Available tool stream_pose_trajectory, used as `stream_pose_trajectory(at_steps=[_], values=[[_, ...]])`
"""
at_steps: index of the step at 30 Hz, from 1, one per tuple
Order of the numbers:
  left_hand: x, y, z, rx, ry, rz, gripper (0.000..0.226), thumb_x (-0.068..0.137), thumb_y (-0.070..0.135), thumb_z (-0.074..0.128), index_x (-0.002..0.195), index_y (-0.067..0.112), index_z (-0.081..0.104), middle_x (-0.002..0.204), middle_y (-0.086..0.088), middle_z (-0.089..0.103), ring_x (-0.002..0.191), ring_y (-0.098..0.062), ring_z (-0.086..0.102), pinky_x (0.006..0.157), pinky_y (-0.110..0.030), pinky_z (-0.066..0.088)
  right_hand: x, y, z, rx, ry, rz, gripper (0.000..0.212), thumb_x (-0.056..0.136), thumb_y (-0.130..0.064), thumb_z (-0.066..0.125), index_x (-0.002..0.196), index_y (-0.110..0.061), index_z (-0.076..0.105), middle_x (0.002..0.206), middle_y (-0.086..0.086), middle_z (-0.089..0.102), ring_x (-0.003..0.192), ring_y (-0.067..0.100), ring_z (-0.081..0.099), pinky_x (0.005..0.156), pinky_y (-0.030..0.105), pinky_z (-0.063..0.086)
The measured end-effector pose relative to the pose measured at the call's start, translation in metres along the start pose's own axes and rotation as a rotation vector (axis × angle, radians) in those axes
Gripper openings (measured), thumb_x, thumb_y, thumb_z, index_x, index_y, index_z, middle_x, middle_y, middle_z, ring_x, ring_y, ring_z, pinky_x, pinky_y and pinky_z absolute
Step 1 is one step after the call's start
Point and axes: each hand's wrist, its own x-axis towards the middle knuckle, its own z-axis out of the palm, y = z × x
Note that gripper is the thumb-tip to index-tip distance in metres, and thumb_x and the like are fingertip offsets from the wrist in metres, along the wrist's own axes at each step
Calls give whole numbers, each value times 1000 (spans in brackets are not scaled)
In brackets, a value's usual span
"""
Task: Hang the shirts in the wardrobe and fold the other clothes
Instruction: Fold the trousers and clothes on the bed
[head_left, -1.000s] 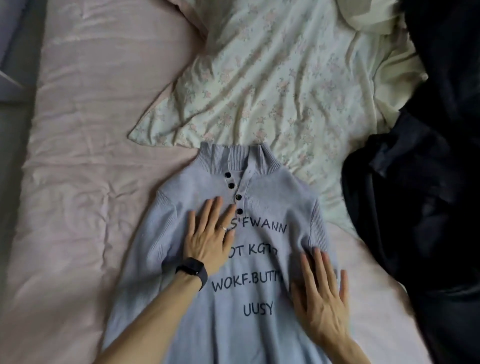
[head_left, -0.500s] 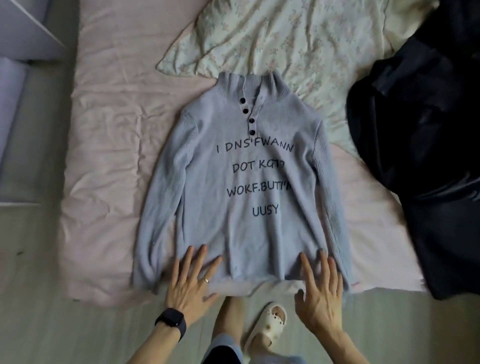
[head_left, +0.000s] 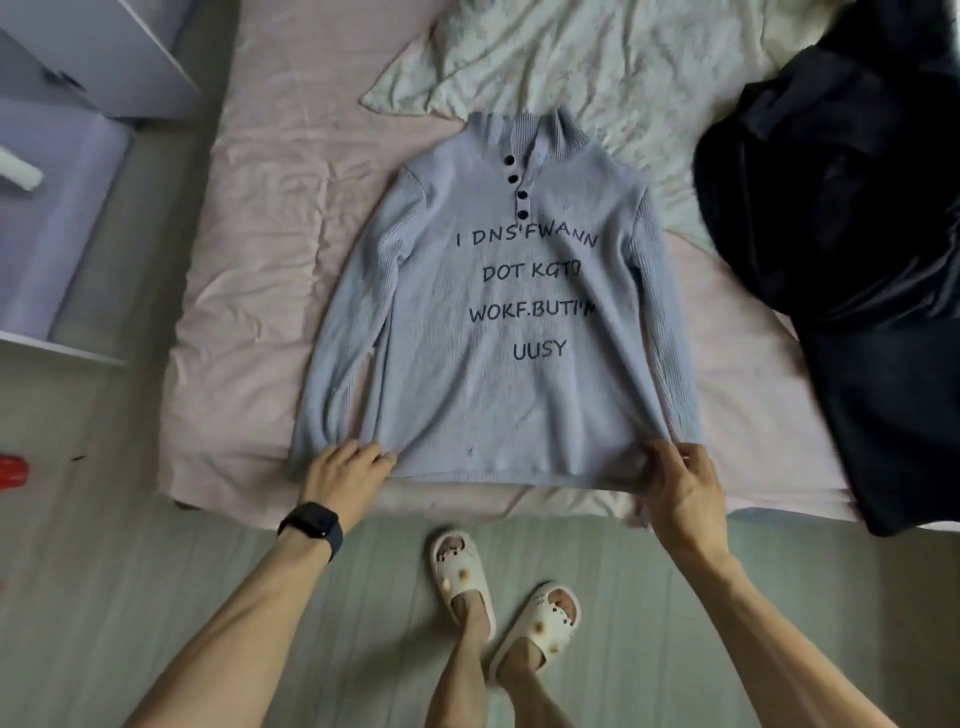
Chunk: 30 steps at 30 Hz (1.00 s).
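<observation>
A light lavender knit sweater (head_left: 467, 374) with dark buttons and printed letters lies flat, front up, on the pink bed sheet (head_left: 270, 249), collar pointing away from me. My left hand (head_left: 345, 475), with a black watch on its wrist, grips the hem at the lower left corner. My right hand (head_left: 675, 480) pinches the hem at the lower right corner, fingers curled around the fabric. Both sleeves lie straight along the sweater's sides.
A pile of dark clothes (head_left: 852, 249) covers the bed's right side. A floral sheet (head_left: 597, 78) lies beyond the collar. White wardrobe panels (head_left: 78, 104) stand at left. My feet in cream slippers (head_left: 462, 571) are on the grey-green floor. A red object (head_left: 13, 470) sits at the left edge.
My hands slid down the sweater from the chest to the hem with flat fingers, and now both have closed on the hem's corners. My view pulled back from the bed.
</observation>
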Motion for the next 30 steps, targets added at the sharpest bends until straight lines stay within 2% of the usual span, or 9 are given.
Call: stream_pose_trajectory(at_steps=[2,6,11,15,20,23,26,28,30], values=[[-17,-10,5,67,-47,14,31,68,3,46,75,13,74,68,-4,61,54,-26,59,52,-30,47,-11,10,0,-24,-47,52,34,79,0,69,112,-11,68,96,15,52,83,41,57,72,44,54],[-25,-11,13,231,-338,-66,24,58,7,85,72,23,73,66,3,66,64,-23,66,65,-30,45,-15,18,9,-137,-112,128,25,87,-4,63,112,-10,68,95,20,50,81,45,57,70,46,51],[-22,3,25,193,-283,-222,31,40,-4,86,61,13,71,58,-5,61,52,-27,62,59,-35,48,-21,5,23,-161,-140,148,26,86,-10,63,112,-16,61,110,17,46,95,45,56,72,50,51],[-22,13,28,212,-363,-258,28,57,7,78,82,18,74,81,-4,66,76,-29,63,67,-37,45,-40,-11,32,-254,44,-7,43,73,-13,71,115,-13,65,144,20,40,116,44,47,90,53,44],[23,48,10,-64,0,-158,55,61,22,79,113,12,65,116,-11,61,103,-33,59,80,-44,49,-22,-57,42,-228,15,-209,55,87,-29,66,140,-17,55,161,15,30,145,38,30,110,55,36],[57,66,14,-186,-23,-55,70,86,42,54,151,21,40,158,-7,36,144,-32,35,112,-52,35,6,-85,54,-231,-80,-279,63,95,-39,51,155,-32,34,167,10,15,153,35,14,118,56,23],[63,53,40,-177,-174,-39,73,94,54,38,158,38,9,168,6,4,152,-35,11,117,-55,22,23,-79,59,-326,-256,-217,64,101,-57,31,158,-45,4,169,2,-6,155,30,-4,121,57,12],[55,40,48,-157,-233,-82,75,95,56,41,158,40,4,167,7,-2,152,-38,6,118,-56,24,18,-63,54,-325,-299,-131,66,100,-61,31,158,-45,4,169,-1,-5,155,27,1,122,52,13],[53,40,39,-148,-283,-95,78,95,54,48,158,37,7,168,5,-1,151,-41,7,116,-58,25,5,-50,40,-220,-200,-67,60,98,-50,47,155,-36,31,164,7,24,148,33,28,116,49,32]])
